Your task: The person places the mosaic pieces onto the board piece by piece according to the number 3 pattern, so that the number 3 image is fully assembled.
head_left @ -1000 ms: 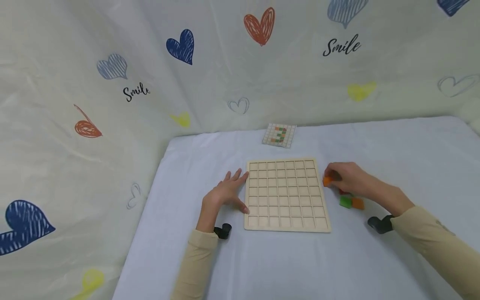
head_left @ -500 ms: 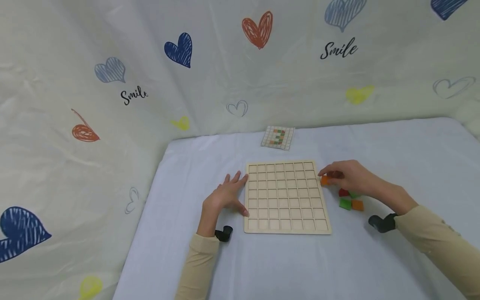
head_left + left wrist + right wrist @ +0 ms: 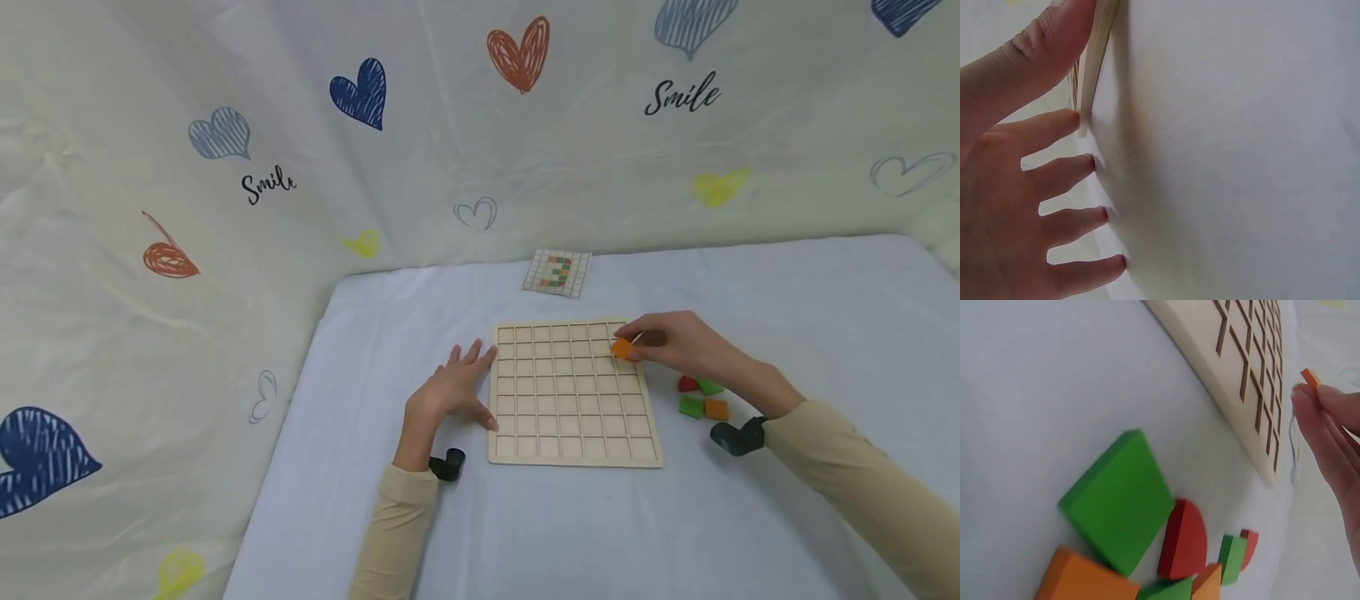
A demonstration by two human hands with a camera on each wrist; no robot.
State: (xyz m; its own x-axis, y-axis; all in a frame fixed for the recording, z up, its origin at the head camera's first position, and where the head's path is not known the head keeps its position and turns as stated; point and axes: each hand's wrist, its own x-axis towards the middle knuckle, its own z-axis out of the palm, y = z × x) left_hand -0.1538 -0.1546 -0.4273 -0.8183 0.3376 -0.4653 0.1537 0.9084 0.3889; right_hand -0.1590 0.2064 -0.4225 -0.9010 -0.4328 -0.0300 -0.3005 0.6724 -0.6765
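Observation:
A square wooden grid board (image 3: 570, 393) lies on the white cloth, its cells bare. My left hand (image 3: 448, 390) rests at its left edge with the fingers spread; in the left wrist view the thumb and index finger (image 3: 1054, 128) touch the board's side, the other fingertips the cloth. Between thumb and fingers my right hand (image 3: 678, 337) pinches an orange square tile (image 3: 622, 348) over the board's upper right part. The right wrist view shows this orange tile (image 3: 1311, 378) edge-on, held above the board (image 3: 1235, 394).
Right of the board lie several loose pieces: a green square (image 3: 691, 407), an orange one (image 3: 716, 409), a red rounded piece (image 3: 687, 383) and another green one (image 3: 708, 386). A card (image 3: 557, 272) with a coloured grid pattern lies behind the board, near the printed curtain.
My right hand has carried the orange tile left from beside the board to over its upper right cells. The left hand stays at the board's left edge.

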